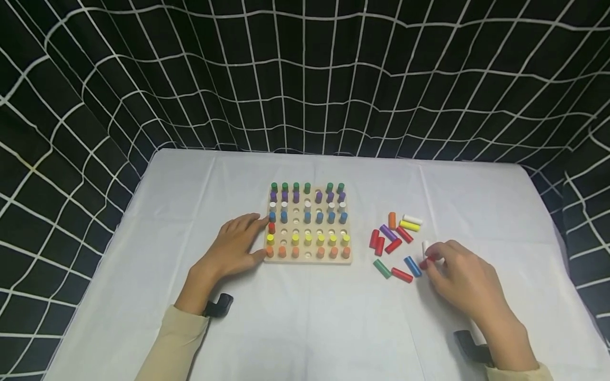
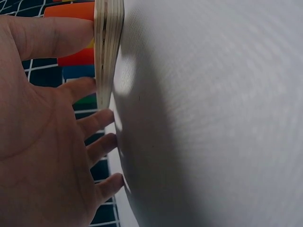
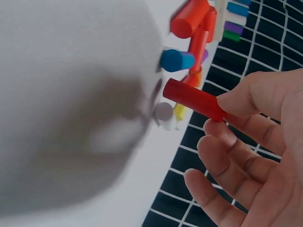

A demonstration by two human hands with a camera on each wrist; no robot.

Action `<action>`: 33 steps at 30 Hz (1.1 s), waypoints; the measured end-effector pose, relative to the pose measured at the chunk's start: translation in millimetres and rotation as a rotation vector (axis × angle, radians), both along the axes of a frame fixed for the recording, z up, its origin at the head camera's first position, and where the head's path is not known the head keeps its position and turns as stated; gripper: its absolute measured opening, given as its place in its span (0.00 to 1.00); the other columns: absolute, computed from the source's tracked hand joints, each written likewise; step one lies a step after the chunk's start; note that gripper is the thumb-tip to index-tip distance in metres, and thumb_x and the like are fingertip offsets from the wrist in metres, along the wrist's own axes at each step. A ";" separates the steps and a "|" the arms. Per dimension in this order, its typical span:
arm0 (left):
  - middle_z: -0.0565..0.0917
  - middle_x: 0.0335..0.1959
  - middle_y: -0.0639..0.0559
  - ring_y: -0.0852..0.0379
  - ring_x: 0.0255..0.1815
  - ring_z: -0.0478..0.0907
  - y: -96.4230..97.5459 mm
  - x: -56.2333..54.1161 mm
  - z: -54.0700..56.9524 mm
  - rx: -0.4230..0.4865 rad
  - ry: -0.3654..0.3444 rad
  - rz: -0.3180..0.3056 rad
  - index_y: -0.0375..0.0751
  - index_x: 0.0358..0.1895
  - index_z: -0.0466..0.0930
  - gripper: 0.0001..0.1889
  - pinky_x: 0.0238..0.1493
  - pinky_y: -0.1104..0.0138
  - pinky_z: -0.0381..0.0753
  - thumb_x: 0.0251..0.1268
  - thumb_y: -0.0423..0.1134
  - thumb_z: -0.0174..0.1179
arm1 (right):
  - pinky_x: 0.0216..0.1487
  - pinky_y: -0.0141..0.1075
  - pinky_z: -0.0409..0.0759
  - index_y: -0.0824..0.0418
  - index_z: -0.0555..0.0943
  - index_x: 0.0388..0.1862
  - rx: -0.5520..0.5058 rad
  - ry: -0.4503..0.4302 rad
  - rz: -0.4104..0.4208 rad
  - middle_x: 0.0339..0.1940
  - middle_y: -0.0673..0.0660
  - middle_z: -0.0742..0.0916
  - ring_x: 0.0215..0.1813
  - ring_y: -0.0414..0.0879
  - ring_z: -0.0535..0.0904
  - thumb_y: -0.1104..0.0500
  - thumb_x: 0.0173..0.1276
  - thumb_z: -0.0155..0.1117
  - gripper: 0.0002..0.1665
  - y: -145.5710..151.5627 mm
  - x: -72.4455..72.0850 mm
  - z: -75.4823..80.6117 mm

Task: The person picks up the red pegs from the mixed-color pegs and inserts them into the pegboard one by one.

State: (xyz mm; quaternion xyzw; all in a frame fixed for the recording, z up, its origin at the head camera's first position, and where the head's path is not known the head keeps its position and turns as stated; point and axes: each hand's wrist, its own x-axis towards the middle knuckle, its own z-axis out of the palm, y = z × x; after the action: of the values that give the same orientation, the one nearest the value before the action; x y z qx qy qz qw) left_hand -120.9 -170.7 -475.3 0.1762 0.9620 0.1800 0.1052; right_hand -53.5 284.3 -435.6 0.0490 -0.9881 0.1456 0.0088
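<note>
A wooden pegboard [image 1: 310, 261] lies on the white cloth, with rows of upright pegs in green, purple, white, blue, yellow and orange, and one red peg [image 1: 271, 228] at its left side. My left hand [image 1: 233, 248] rests at the board's left edge, thumb at the near corner and index finger farther up; in the left wrist view the thumb touches the board's layered side [image 2: 106, 52]. Over the right part of the table, my right hand [image 1: 464, 275] pinches a red cylindrical peg [image 3: 191, 98] between thumb and fingertips, tilted and raised off the cloth.
Loose pegs lie between board and right hand: several red ones [image 1: 402, 275], a blue one [image 1: 412, 266], a green one [image 1: 382, 268], a purple one [image 1: 388, 234], plus orange, yellow and white. One white peg [image 1: 425, 247] is right by the right fingertips. White netting [image 1: 305, 66] surrounds the table.
</note>
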 end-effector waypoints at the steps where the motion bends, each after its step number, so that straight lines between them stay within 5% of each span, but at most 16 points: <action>1: 0.63 0.84 0.40 0.36 0.86 0.57 0.1 0.1 0.0 -0.002 -0.001 0.002 0.47 0.84 0.62 0.41 0.85 0.35 0.55 0.71 0.57 0.58 | 0.32 0.40 0.79 0.60 0.88 0.47 0.003 0.000 0.007 0.39 0.60 0.89 0.34 0.49 0.80 0.59 0.64 0.74 0.13 -0.8 -0.9 1.4; 9: 0.64 0.83 0.40 0.36 0.86 0.58 0.0 0.9 -0.3 0.000 0.002 0.007 0.48 0.83 0.62 0.40 0.85 0.35 0.55 0.70 0.56 0.59 | 0.36 0.52 0.86 0.60 0.87 0.47 0.018 0.060 0.066 0.39 0.60 0.90 0.39 0.54 0.86 0.60 0.64 0.73 0.13 -11.9 -8.5 13.3; 22: 0.63 0.84 0.40 0.36 0.86 0.57 2.0 -0.7 0.1 -0.003 -0.009 0.020 0.49 0.84 0.62 0.41 0.86 0.36 0.55 0.70 0.56 0.59 | 0.30 0.37 0.76 0.57 0.87 0.40 -0.017 0.187 0.216 0.32 0.52 0.87 0.31 0.45 0.77 0.63 0.62 0.72 0.07 -36.1 -29.9 23.7; 33: 0.63 0.84 0.41 0.37 0.87 0.56 3.2 -0.6 -0.3 -0.010 -0.018 0.026 0.49 0.84 0.61 0.41 0.86 0.37 0.53 0.71 0.57 0.58 | 0.34 0.38 0.76 0.56 0.86 0.36 -0.034 0.265 0.301 0.27 0.50 0.83 0.32 0.44 0.73 0.66 0.61 0.68 0.07 -57.2 -43.1 22.0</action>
State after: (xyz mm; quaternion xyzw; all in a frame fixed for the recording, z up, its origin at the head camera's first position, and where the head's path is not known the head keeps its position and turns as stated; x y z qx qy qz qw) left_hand -121.5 -167.5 -475.6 0.1615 0.9641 0.1783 0.1123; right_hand -96.6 227.2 -413.6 0.2149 -0.9572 0.1541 0.1175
